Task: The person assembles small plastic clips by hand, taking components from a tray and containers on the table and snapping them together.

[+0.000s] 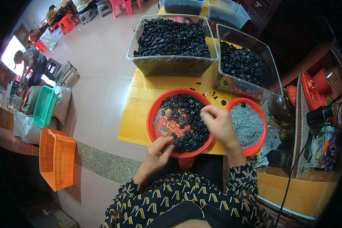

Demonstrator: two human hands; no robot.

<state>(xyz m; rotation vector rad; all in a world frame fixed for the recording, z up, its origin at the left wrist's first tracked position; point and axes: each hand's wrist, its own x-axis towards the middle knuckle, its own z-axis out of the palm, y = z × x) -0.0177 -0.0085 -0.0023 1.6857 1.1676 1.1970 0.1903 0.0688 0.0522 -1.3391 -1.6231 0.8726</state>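
Observation:
A red round basin holds many small black oval plastic parts with holes, and its patterned bottom shows on the left side. At its front left rim my left hand is closed in a pinch. A dark bit shows by those fingertips, but I cannot tell if it is held. My right hand is over the basin's right rim, thumb and fingers pressed together, their contents hidden. To its right stands a smaller red basin full of small silvery metal pieces, apparently screws.
Two clear bins of black parts stand behind the basins on the yellow tabletop. Loose black pieces lie between. Orange crate, green basket and sacks are left. Other people work farther off.

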